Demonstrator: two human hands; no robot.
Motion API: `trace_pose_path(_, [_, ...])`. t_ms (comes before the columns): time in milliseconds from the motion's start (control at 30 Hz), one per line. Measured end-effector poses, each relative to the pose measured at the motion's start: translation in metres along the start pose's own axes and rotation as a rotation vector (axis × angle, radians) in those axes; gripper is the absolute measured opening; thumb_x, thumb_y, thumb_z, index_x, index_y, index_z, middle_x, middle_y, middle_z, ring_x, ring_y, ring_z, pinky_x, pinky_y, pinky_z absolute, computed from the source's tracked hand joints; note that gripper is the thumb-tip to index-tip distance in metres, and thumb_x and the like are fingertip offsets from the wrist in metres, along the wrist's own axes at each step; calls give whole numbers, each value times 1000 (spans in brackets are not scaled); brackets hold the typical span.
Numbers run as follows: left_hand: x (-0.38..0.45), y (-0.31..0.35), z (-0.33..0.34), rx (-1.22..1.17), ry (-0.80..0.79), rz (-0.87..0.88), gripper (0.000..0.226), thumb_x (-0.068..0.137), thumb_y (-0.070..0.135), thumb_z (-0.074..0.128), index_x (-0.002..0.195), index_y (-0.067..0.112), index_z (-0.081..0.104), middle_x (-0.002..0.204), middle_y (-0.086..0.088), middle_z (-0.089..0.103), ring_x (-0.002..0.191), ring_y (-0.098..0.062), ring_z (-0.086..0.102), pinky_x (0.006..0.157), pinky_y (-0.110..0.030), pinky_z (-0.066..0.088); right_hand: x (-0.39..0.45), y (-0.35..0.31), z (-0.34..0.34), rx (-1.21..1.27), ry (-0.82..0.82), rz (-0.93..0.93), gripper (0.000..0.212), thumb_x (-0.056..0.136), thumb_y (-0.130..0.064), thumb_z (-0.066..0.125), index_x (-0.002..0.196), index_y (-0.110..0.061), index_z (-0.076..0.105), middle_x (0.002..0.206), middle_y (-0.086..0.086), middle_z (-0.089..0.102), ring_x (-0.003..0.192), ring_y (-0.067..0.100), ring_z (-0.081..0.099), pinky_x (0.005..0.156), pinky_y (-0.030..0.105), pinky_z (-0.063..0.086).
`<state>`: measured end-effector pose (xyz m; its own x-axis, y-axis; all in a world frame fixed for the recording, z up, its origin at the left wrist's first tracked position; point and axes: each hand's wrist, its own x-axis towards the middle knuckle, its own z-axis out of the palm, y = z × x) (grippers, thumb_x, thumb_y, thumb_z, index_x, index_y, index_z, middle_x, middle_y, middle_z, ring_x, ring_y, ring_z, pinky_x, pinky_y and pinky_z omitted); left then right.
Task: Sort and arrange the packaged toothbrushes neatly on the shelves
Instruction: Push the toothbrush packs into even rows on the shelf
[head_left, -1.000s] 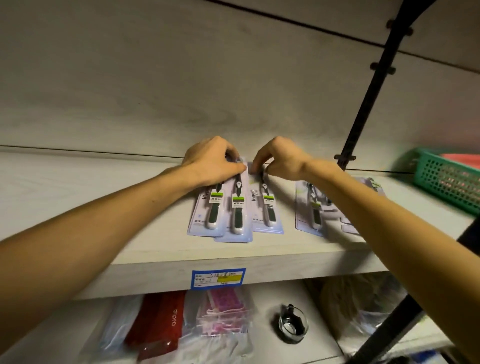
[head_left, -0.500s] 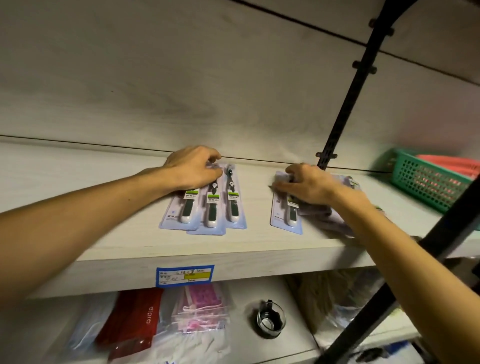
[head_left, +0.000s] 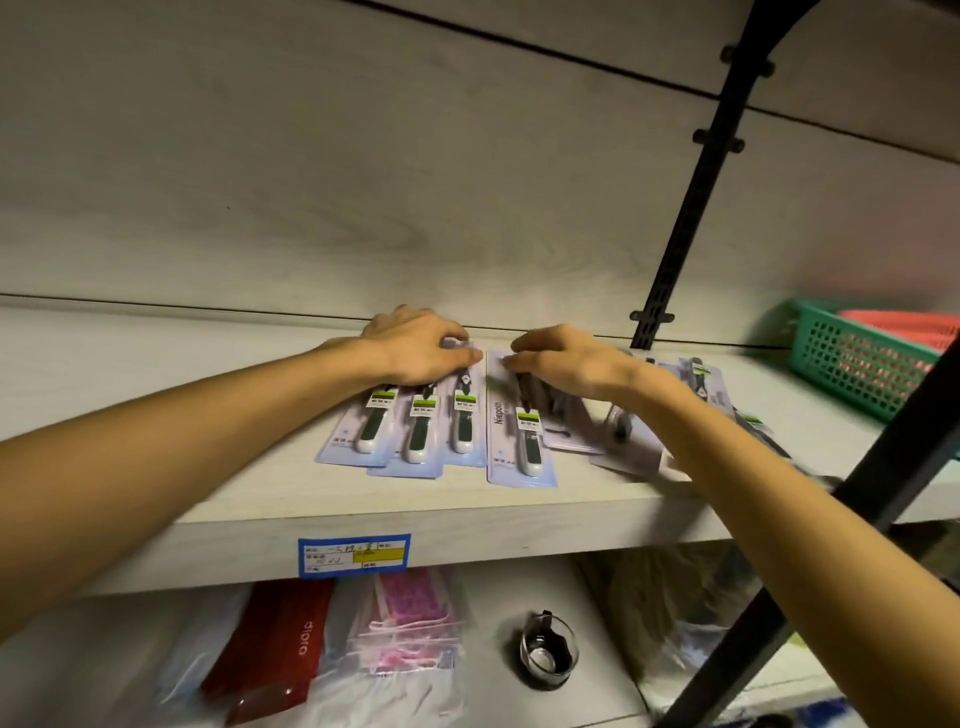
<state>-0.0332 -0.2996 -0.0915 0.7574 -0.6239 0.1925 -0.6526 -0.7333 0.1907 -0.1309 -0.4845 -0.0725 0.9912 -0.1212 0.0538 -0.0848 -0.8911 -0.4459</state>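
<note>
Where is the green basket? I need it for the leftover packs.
Head view, far right: the green basket sits on the upper shelf, right of the black upright.
</note>
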Motion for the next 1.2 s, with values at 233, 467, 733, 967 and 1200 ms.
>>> trace_pose_path(233, [4,-6,12,-234,139,-26,25,88,50,65,102,29,68,110,6,66,102,-18,60,80,-34,48,8,19,8,-26,162,-140,30,95,-28,64,120,-14,70,118,0,71,108,17,63,100,37,49])
trace_pose_path(467, [8,1,13,-337,214,-92,21,81,50,67,89,31,68,84,18,68,84,-7,64,66,-28,45,13,22,9,-53,175,-194,32,93,-29,66,121,-14,71,117,0,72,110,18,64,102,37,47])
trace_pose_path(733, [2,14,15,-197,174,17,29,88,49,62,109,30,67,112,10,67,101,-15,61,84,-35,52,7,18,0,247,149,-178,45,94,-25,67,135,-10,58,132,1,63,109,13,64,93,27,52])
trace_pose_path(967, [-1,19,10,-67,214,133,43,95,55,53,129,30,62,129,4,61,118,-19,56,94,-38,48,-38,30,-19,-29,158,-107,55,75,-77,59,102,-31,73,107,-13,69,92,0,61,76,27,50])
trace_pose_path(1200, [-1,24,8,-53,33,153,46,94,65,47,130,40,61,132,5,62,119,-22,55,95,-44,49,-75,26,-1,-210,254,-146,57,79,-77,56,102,-29,76,100,-8,74,85,8,64,78,36,56])
